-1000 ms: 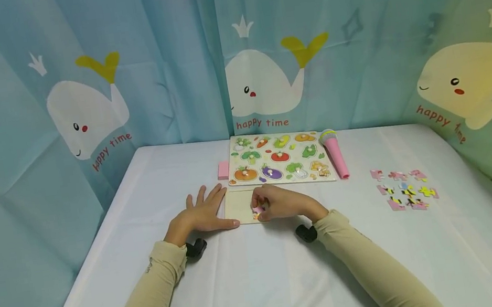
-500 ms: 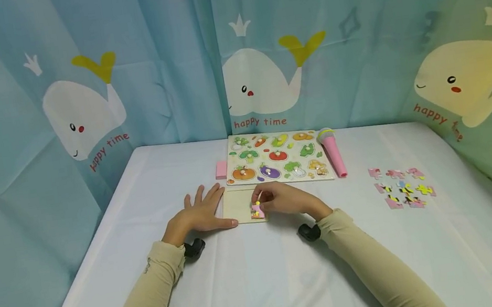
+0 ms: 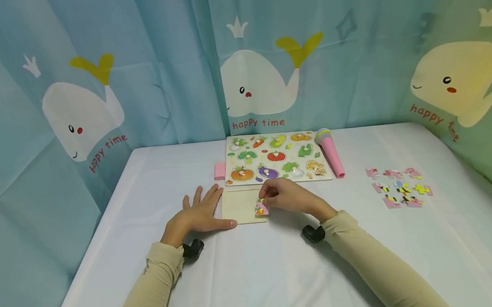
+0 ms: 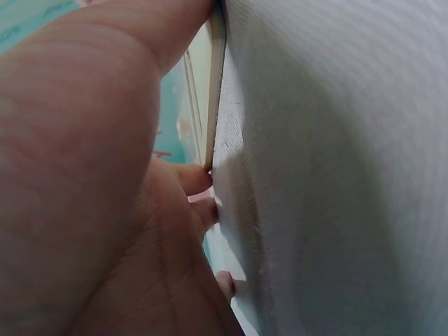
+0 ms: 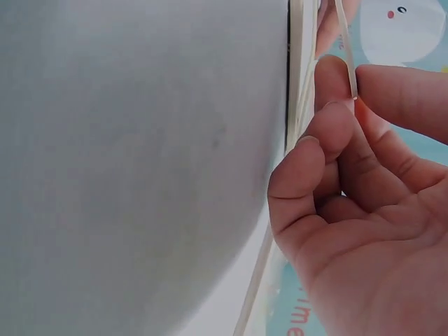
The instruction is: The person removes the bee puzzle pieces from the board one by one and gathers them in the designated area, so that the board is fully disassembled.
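A shallow pale wooden puzzle tray [image 3: 239, 207] lies on the white tabletop. My left hand [image 3: 200, 214] rests with spread fingers at the tray's left side; in the left wrist view, the thumb and a fingertip [image 4: 201, 178] touch the tray's edge. Over the tray's right part, my right hand [image 3: 289, 197] pinches a pink and yellow jigsaw piece [image 3: 261, 208] between thumb and finger. That piece is tilted, and the right wrist view shows it edge-on as a thin strip [image 5: 347, 49]. The other right fingers are curled in.
Several loose jigsaw pieces [image 3: 418, 190] lie spread out at the right. Behind the tray is a vegetable peg board [image 3: 262, 161], with a pink toy microphone [image 3: 331, 155] on its right and a pink block [image 3: 219, 171] on its left. A whale-print curtain [image 3: 187, 77] surrounds the table.
My right hand has shifted slightly right, taking the jigsaw piece nearer the tray's right edge and turning it. The left hand has stayed at the tray's left side.
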`<state>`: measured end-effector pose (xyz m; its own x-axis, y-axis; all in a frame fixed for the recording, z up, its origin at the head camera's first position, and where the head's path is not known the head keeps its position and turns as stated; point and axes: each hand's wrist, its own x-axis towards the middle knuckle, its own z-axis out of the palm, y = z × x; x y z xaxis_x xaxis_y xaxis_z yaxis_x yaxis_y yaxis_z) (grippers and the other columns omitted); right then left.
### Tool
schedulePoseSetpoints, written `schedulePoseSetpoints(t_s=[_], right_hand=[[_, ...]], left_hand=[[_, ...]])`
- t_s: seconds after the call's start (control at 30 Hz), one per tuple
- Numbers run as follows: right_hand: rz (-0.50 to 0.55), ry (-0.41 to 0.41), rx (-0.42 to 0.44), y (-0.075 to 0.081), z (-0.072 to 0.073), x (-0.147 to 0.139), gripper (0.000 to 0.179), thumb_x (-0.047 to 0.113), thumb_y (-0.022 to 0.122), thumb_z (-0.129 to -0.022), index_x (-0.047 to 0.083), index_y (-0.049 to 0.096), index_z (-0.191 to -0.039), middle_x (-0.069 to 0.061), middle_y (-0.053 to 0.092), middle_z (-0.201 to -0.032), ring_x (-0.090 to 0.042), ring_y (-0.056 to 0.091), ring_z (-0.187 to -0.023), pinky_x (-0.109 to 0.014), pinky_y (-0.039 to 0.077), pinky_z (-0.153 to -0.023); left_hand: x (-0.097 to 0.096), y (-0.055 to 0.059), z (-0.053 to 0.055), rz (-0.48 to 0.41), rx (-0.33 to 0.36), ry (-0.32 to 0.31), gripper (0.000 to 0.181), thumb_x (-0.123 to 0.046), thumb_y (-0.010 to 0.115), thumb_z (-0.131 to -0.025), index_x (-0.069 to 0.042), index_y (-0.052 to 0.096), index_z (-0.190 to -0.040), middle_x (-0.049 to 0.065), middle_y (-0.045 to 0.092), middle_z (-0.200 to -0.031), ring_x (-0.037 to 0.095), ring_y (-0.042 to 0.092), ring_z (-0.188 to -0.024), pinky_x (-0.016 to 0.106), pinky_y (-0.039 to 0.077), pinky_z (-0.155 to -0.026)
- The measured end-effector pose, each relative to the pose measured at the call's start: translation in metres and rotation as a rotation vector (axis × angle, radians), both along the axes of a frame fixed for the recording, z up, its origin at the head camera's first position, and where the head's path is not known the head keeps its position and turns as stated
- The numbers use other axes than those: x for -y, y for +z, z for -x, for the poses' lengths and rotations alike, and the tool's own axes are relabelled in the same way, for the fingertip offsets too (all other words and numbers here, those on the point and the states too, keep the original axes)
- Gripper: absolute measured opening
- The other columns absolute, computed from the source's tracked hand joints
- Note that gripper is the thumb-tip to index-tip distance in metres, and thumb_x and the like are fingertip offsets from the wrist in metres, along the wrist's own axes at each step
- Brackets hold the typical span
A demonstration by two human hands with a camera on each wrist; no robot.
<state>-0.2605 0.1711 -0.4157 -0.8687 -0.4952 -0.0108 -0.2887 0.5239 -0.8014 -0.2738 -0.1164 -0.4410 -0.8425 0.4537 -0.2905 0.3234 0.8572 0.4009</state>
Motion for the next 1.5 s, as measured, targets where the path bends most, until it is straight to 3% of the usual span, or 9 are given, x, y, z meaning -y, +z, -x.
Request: schedulePoseSetpoints(t_s=[0.13, 0.37, 0.53, 1.1, 1.5], right_hand=[[-0.006, -0.018, -0.025, 0.003, -0.002, -0.005, 0.006, 0.0, 0.068, -0.1, -0.001, 0.069, -0.106, -0.007, 0.07, -0.096, -0.018, 0.061, -0.088, -0.032, 0.05, -0.077], [0.003, -0.055, -0.051, 0.01, -0.007, -0.016, 0.005, -0.001, 0.066, -0.1, -0.001, 0.069, -0.104, -0.008, 0.07, -0.095, -0.02, 0.063, -0.088, -0.032, 0.051, -0.077], [-0.01, -0.073, -0.059, 0.015, -0.01, -0.024, 0.004, 0.001, 0.066, -0.101, 0.0, 0.069, -0.105, -0.007, 0.07, -0.095, -0.02, 0.063, -0.088, -0.033, 0.051, -0.078], [-0.004, -0.123, -0.072, 0.018, -0.018, -0.056, 0.008, 0.0, 0.065, -0.101, -0.002, 0.069, -0.108, -0.009, 0.069, -0.096, -0.023, 0.061, -0.089, -0.037, 0.05, -0.08], [0.006, -0.162, -0.064, 0.022, -0.029, -0.084, 0.012, 0.003, 0.067, -0.103, -0.004, 0.069, -0.112, -0.012, 0.069, -0.102, -0.024, 0.062, -0.089, -0.031, 0.051, -0.076]], left_hand=[[-0.001, 0.003, -0.002, 0.025, 0.014, -0.001, 0.117, -0.07, 0.065, -0.092, -0.012, 0.005, -0.174, 0.009, -0.004, -0.18, 0.043, -0.016, -0.161, 0.071, -0.01, -0.121], [-0.003, 0.016, -0.008, -0.007, 0.022, 0.003, 0.115, -0.067, 0.069, -0.093, -0.007, 0.012, -0.173, 0.014, 0.002, -0.18, 0.046, -0.011, -0.161, 0.071, -0.009, -0.122], [-0.003, 0.014, -0.006, 0.035, 0.037, 0.007, 0.116, -0.069, 0.065, -0.094, -0.011, 0.004, -0.174, 0.01, -0.004, -0.18, 0.043, -0.016, -0.161, 0.069, -0.01, -0.123], [0.001, 0.01, -0.007, -0.003, 0.021, 0.017, 0.118, -0.071, 0.068, -0.092, -0.008, 0.01, -0.173, 0.014, 0.002, -0.18, 0.046, -0.011, -0.161, 0.071, -0.009, -0.122], [0.0, 0.018, -0.01, -0.019, 0.026, -0.008, 0.115, -0.066, 0.069, -0.093, -0.005, 0.011, -0.172, 0.016, 0.002, -0.179, 0.047, -0.01, -0.161, 0.072, -0.008, -0.122]])
